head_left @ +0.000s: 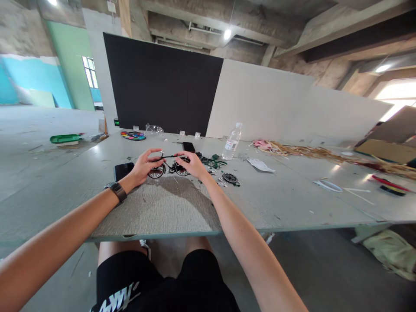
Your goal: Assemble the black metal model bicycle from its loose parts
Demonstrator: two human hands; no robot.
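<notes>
Assembly step, by appearance: your left hand (144, 164) and right hand (191, 164) pinched the small black wire-spoked model bicycle (169, 168), fingers clamped. A loose black spoked wheel (230, 177) lay beyond your right fingers; fitting it would need a steady frame.

The scene is bright with mixed light. Daylight glares white from an opening (396, 93) at the far right and a small window (90, 71) at the left, both blown out. A ceiling lamp (227, 34) flares overhead. The bench (292, 199) shows pale sheen and soft shadows under the arms. Wide-angle distortion bends the edges and stretches the forearms. Small parts in the distance look soft.
</notes>
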